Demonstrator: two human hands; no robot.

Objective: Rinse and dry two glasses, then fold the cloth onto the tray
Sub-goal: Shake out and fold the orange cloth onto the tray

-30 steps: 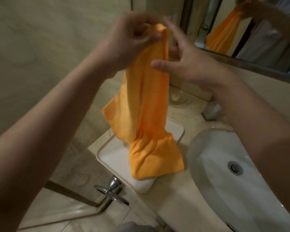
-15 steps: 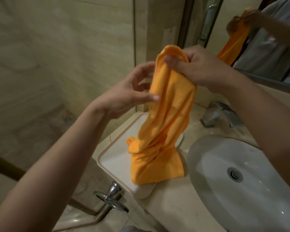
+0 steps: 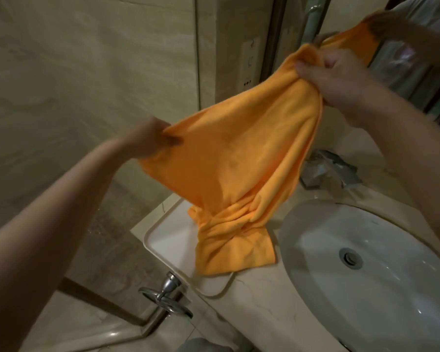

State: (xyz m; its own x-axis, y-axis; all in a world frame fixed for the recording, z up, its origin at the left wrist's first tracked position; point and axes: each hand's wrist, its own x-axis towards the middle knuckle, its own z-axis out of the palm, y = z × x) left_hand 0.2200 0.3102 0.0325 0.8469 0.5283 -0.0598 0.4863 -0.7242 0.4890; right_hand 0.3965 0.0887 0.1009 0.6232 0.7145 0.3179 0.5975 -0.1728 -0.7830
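Two bare hands hold one orange microfibre cloth stretched above a beige stone counter. Near left, chrome door handle below the counter edge. White rounded rectangular tray sits on the counter's left part; the cloth's bunched lower end rests on it, overhanging the right rim. White oval sink basin right of the tray. Left hand pinches the cloth's left corner. Chrome faucet behind the basin. Farther up, right hand grips the gathered top edge. Mirror far right.
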